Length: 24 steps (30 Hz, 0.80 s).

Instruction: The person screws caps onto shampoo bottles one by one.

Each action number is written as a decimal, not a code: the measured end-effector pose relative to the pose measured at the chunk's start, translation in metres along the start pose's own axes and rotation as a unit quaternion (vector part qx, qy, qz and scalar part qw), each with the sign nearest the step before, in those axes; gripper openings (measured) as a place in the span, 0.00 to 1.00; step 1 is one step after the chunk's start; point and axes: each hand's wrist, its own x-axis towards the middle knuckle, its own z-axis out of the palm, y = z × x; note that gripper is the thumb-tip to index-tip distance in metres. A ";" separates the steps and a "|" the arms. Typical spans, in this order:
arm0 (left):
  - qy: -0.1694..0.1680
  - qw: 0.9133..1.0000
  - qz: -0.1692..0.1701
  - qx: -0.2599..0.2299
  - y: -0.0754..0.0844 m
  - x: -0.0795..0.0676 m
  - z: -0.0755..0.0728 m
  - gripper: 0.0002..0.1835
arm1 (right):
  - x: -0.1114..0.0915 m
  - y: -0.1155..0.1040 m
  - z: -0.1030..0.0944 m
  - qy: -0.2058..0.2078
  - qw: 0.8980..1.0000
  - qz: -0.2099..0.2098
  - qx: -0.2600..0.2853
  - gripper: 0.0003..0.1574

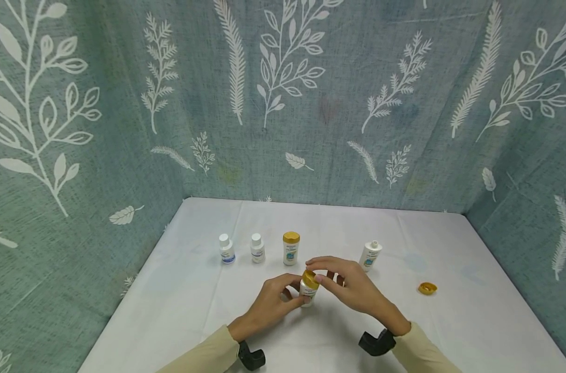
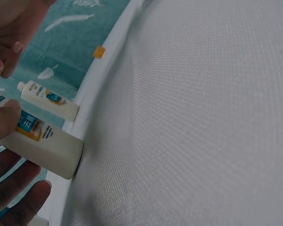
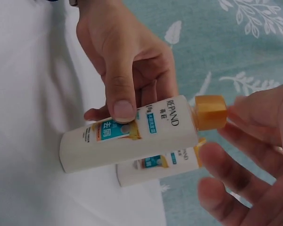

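My left hand (image 1: 271,300) grips a small white shampoo bottle (image 3: 132,136) upright just above the tabletop, thumb across its blue and orange label. On its neck sits a gold cap (image 3: 211,113), with a narrow gap above the bottle's shoulder. The thumb and fingertips of my right hand (image 1: 350,282) are around this cap, touching its top and side. Just behind the held bottle stands another gold-capped bottle (image 1: 291,249). To the right of my right hand is a bottle with a bare white neck (image 1: 370,255).
A loose gold cap (image 1: 427,288) lies on the right of the white-covered table (image 1: 171,305). Two white-capped bottles (image 1: 227,249) (image 1: 257,248) stand at the back left. Patterned green cloth (image 1: 283,103) rises behind and at both sides.
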 end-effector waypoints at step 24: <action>-0.010 1.000 -0.013 -0.013 0.002 -0.001 -0.002 0.21 | 0.000 0.010 -0.002 0.008 1.000 -0.001 0.002 0.09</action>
